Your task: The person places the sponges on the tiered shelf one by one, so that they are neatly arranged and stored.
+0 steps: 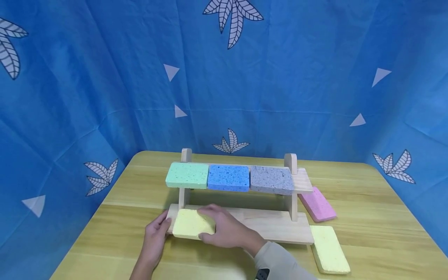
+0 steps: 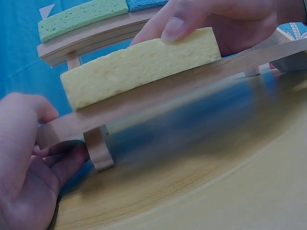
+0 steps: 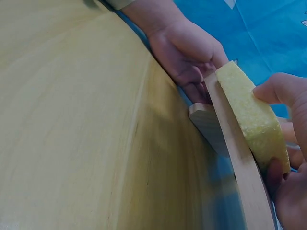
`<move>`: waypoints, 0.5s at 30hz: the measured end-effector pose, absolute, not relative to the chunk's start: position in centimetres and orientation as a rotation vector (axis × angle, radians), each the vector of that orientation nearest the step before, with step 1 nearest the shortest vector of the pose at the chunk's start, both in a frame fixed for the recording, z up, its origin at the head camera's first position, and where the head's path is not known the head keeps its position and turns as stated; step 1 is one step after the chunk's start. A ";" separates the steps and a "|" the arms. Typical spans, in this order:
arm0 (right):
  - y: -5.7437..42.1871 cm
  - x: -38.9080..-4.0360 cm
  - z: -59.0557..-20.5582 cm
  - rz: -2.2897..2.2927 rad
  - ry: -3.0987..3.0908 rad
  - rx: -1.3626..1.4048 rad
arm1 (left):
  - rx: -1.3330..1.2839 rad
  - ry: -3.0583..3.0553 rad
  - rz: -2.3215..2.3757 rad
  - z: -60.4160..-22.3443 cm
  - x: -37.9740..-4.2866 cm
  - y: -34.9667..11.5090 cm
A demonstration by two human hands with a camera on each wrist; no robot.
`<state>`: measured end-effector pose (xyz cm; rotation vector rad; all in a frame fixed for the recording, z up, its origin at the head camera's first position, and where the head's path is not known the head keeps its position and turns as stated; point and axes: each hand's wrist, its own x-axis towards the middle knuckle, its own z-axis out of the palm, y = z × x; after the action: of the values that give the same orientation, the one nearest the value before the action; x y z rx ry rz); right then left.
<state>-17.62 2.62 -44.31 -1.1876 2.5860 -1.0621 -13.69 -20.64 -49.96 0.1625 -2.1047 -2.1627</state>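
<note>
A two-tier wooden shelf point(image 1: 273, 224) stands on the table. At the left end of its lower board lies a yellow sponge point(image 1: 191, 224), which my right hand point(image 1: 229, 229) grips by its right side. My left hand point(image 1: 155, 233) holds the left end of that same board, thumb above and fingers underneath, as the left wrist view shows. On the upper board a green sponge point(image 1: 187, 175), a blue sponge point(image 1: 228, 178) and a grey sponge point(image 1: 271, 179) lie side by side from left to right. The right wrist view shows the yellow sponge point(image 3: 249, 112) flat against the board.
Right of the shelf, a pink sponge point(image 1: 319, 205) lies on the table point(image 1: 381, 233), partly hidden by the upper board. Nearer the front, a second yellow sponge point(image 1: 330, 249) lies beside the shelf's right end. A blue patterned curtain point(image 1: 280, 77) hangs around the back and sides.
</note>
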 end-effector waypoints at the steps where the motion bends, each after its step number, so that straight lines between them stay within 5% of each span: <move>1: 2.5 -17.6 -44.3 -1.060 2.587 -1.190 | 0.162 -2.103 -2.164 -50.0 -13.7 -20.6; 15: 1.5 -17.7 -44.5 -1.083 2.555 -1.229 | 0.151 -2.134 -2.135 -49.8 -13.6 -20.7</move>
<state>-17.66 1.49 -44.48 -1.2288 2.5546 -1.0825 -13.62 -20.65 -49.82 0.1511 -2.1342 -2.1355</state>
